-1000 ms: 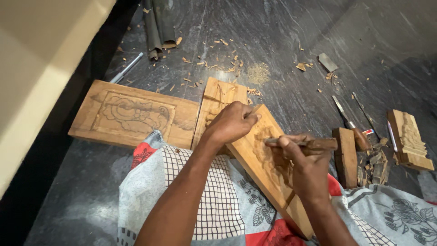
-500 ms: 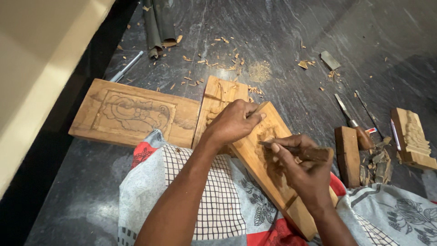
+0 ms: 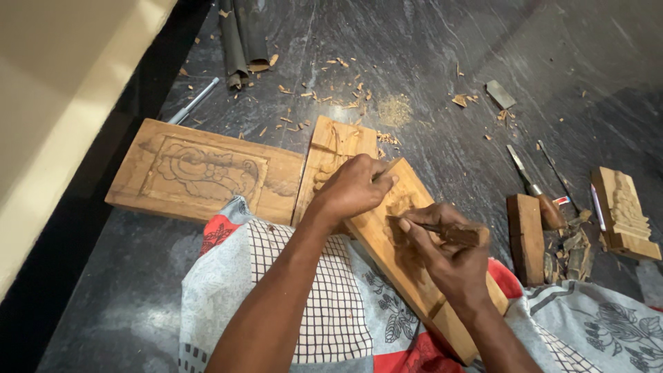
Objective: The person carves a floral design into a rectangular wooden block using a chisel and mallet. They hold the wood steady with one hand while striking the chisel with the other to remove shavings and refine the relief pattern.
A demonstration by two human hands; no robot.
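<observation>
**Carving a plank on the lap**

Fingers of the right hand curl tight around a wooden-handled chisel, its long axis level, tip pointing left into the recess. Left hand fingers are bent and press down on the carved plank, seemingly pinching a thin tool. That plank runs from far-left to near-right across the patterned cloth. Likely stiff and fairly heavy; best gripped by its long edges, since the relief may chip.

A second carved panel lies left on the dark floor.

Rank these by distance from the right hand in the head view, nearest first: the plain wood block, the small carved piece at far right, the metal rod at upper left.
From the right hand:
1. Plain wood block, just to its right.
2. Small carved piece, at the far right.
3. Metal rod, far off at upper left.
</observation>
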